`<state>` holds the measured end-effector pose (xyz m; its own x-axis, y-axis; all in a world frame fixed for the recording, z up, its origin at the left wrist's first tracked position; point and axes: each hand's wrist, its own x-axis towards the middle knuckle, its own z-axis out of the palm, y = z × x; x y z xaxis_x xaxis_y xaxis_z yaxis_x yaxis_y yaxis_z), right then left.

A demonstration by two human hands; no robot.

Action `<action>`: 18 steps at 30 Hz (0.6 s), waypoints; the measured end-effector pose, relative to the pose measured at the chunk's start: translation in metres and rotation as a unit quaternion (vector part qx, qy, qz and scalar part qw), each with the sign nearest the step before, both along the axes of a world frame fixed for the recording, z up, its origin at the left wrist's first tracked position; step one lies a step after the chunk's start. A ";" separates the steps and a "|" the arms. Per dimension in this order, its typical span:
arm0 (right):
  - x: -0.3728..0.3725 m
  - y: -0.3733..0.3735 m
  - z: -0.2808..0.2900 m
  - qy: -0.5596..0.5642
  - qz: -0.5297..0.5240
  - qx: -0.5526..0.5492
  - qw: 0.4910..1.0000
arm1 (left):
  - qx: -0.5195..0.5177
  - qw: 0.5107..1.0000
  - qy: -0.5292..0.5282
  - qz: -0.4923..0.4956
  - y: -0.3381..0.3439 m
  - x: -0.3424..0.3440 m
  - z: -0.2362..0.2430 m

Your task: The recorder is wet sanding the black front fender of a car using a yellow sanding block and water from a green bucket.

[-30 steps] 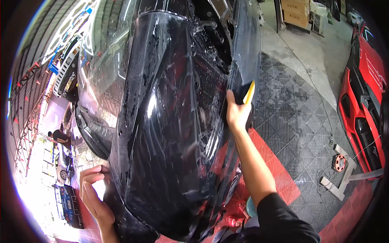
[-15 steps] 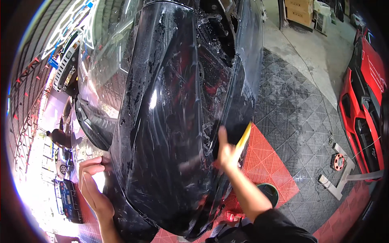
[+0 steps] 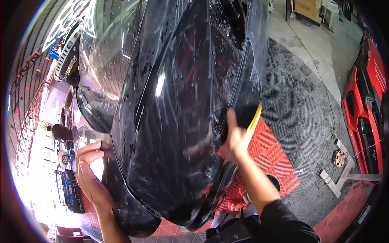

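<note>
A glossy black car panel (image 3: 178,117), streaked and covered with wrinkled, wet-looking clear film, fills the middle of the head view. At its left edge my left hand (image 3: 91,174) has its fingers curled, the tips touching the edge; what they pinch is too small to make out. My right hand (image 3: 239,139) is closed on a yellow-edged squeegee (image 3: 254,121) against the panel's right side, its thumb pointing up along the film. Below my right forearm, a dark bucket (image 3: 273,184) is partly hidden.
A red car (image 3: 370,69) stands at the right, near a grey metal stand (image 3: 334,186) and red reel (image 3: 339,159). Red floor tiles (image 3: 277,162) adjoin grey ones. A person in dark clothing (image 3: 60,131) is in the left background, boxes (image 3: 306,10) at the back right.
My right hand with the squeegee moved down along the panel toward me, then slightly right. The view has shifted, raising the car in the frame. My left hand remains at the left edge.
</note>
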<state>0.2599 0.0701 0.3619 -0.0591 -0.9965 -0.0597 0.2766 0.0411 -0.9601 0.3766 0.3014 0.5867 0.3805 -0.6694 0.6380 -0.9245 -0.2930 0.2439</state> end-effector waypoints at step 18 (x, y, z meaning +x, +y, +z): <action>0.007 0.060 -0.046 -0.032 -0.034 0.030 0.998 | -0.002 0.998 0.047 -0.034 -0.002 -0.001 0.001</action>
<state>0.2672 0.1300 0.3162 -0.1212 -0.9848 -0.1244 0.3421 0.0762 -0.9366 0.3758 0.2994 0.5880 0.3927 -0.6929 0.6047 -0.9152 -0.2297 0.3312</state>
